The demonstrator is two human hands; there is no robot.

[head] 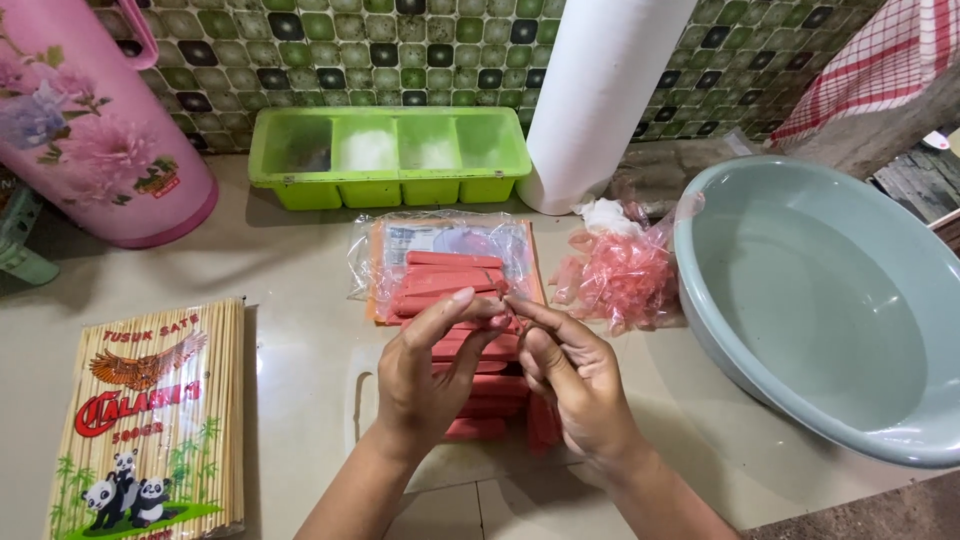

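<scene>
Pinched between the thumbs and forefingers of both hands, one red sausage stick (490, 312) was held just above the heap of like sticks. The left hand (425, 375) and the right hand (575, 380) met fingertip to fingertip at the stick's end, each grip closed on it; what the fingertips worked at was too small to tell.

The red sausage sticks (470, 350) were stacked in an opened clear plastic package (445, 245) with an orange border and a pale blue panel at its top, laid flat at the middle of the beige desk (290, 290). Just to the right of it a crumpled heap of pinkish clear wrappers (620, 275) was seen, touching the rim of a wide grey-green basin (830, 310).

At the lower left a flat rectangular pack of bamboo skewers (150, 420) was laid, its label printed in red with an eagle above and pandas on green grass below. Behind the package a lime-green tray of four compartments (390, 155) was set against the tiled wall, with a white paper roll (595, 95) beside it and a pink flowered flask (95, 120) at the far left.
</scene>
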